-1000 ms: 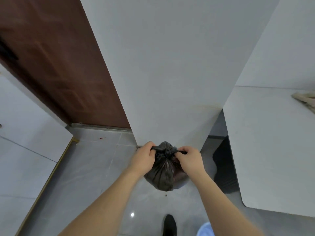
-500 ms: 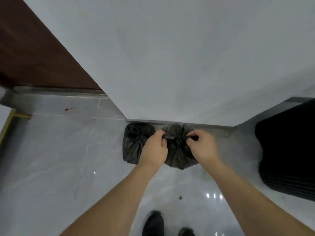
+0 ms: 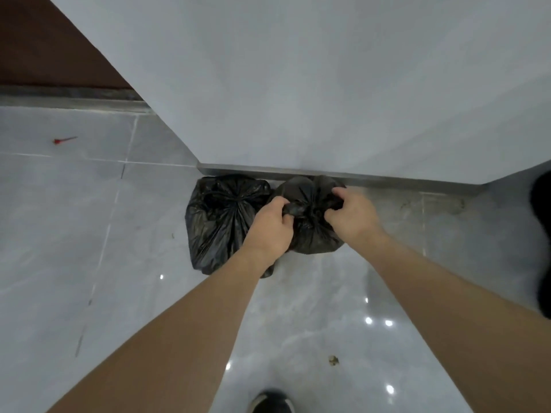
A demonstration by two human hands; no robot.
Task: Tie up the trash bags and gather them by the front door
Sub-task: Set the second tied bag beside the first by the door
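Observation:
Two black trash bags stand on the grey tiled floor against the foot of a white wall. The left bag (image 3: pixel 222 222) is tied shut and nobody touches it. The right bag (image 3: pixel 311 234) sits beside it, touching it. My left hand (image 3: pixel 269 231) grips the left end of the right bag's knotted top. My right hand (image 3: pixel 351 217) pinches the right end of the same knot. Both forearms reach down from the bottom of the view.
A brown wooden door (image 3: pixel 44 49) with a metal threshold (image 3: pixel 74 99) is at the upper left. A small red scrap (image 3: pixel 64 140) lies on the floor. A dark object (image 3: pixel 541 242) stands at the right edge. My shoe (image 3: pixel 269 402) shows below.
The right bag came down from hanging in my hands to rest on the floor beside the other bag. My view tilted down and closer; both hands stay on the knot.

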